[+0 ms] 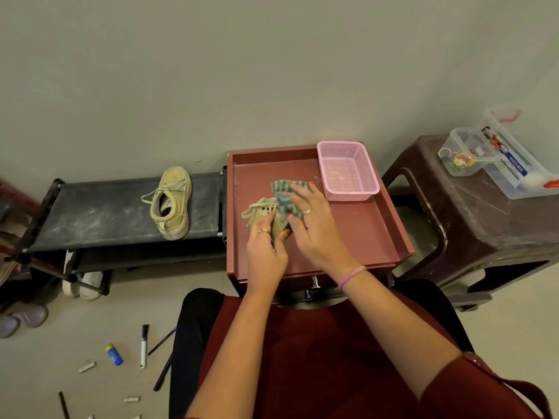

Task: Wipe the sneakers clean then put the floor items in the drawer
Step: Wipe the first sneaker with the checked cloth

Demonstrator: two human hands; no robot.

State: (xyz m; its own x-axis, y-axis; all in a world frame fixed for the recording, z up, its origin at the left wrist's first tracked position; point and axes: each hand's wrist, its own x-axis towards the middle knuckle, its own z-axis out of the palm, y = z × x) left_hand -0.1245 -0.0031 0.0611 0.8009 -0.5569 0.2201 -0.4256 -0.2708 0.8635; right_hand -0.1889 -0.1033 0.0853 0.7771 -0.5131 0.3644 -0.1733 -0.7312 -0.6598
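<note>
On the red drawer unit's top (357, 234) lies a beige sneaker (260, 210), mostly covered by my hands. My left hand (264, 247) grips its heel end. With my right hand (314, 226) I press a green striped cloth (282, 195) against the shoe, fingers spread over the cloth. The second beige sneaker (172, 202) stands on the black shoe rack (99, 216) to the left. Pens, a white marker (144, 346), a blue glue stick (114, 354) and small white pieces lie scattered on the floor at lower left.
A pink mesh basket (348, 170) sits at the unit's back right corner. A brown plastic stool (472, 219) to the right carries clear plastic boxes (496, 158). White and grey shoes sit under and beside the rack. Drawer handles (314, 282) show below the tray's front edge.
</note>
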